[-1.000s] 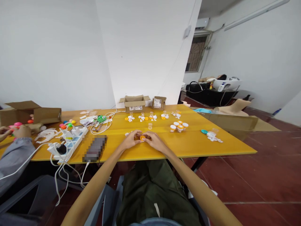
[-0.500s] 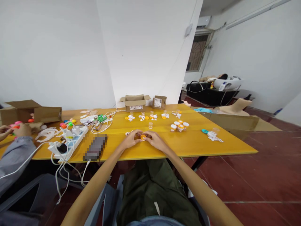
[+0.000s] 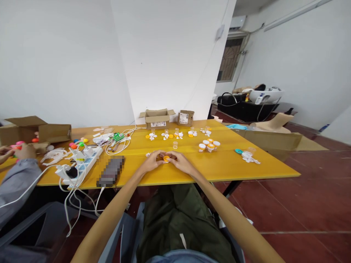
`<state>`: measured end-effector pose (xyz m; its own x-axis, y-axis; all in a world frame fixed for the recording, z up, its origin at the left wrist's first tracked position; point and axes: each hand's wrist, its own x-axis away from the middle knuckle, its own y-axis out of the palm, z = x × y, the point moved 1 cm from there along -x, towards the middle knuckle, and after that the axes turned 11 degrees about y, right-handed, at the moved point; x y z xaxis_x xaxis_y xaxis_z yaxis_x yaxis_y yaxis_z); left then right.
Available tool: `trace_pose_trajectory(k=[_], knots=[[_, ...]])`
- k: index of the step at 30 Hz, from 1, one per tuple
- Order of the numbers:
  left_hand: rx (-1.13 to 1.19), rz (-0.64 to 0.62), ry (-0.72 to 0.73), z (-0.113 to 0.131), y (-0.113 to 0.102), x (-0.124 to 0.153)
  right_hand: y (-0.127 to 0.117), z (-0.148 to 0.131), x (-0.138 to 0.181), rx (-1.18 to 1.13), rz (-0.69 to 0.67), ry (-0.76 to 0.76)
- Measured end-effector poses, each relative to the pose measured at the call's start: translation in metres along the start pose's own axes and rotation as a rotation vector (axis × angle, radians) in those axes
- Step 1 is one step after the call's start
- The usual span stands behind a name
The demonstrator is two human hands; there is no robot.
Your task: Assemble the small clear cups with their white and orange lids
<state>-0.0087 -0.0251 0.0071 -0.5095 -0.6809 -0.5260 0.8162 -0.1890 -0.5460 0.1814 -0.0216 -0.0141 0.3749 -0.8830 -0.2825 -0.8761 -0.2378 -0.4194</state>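
Observation:
Between my two hands, close to the table's front edge, is a small orange ring-shaped cap (image 3: 166,158) with some white at its lower side. My left hand (image 3: 152,162) grips it from the left, fingers curled around. From the right, my right hand (image 3: 180,162) pinches the same cap. Just beyond my hands stands a small clear cup (image 3: 175,145). White perforated pieces (image 3: 148,154) lie beside my left fingers, partly covered by them.
Several orange-and-white capped jars (image 3: 210,145) stand to the right. Loose parts (image 3: 192,134) line the back, before two cardboard boxes (image 3: 157,119). A teal ring (image 3: 238,151) lies far right. Leftward are a phone (image 3: 111,171), a power strip (image 3: 82,166) and another person's hand (image 3: 27,150).
Both hands stay on the orange cap with almost the same grip. The view has shifted very slightly.

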Motion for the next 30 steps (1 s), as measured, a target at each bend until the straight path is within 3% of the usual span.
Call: trace_pose_trajectory(k=[13, 23, 30], knots=[[-0.139, -0.038, 0.036, -0.0055, 0.0002, 0.0022, -0.0019, 0.0055, -0.0038, 0.035, 0.129, -0.023], [-0.238, -0.11, 0.046, 0.0021, -0.0012, 0.0005, -0.002, 0.0031, -0.0025, 0.048, 0.129, -0.006], [-0.25, -0.096, 0.022, 0.0017, -0.001, 0.0006, -0.0029, 0.0007, -0.0014, 0.096, 0.107, 0.0]])
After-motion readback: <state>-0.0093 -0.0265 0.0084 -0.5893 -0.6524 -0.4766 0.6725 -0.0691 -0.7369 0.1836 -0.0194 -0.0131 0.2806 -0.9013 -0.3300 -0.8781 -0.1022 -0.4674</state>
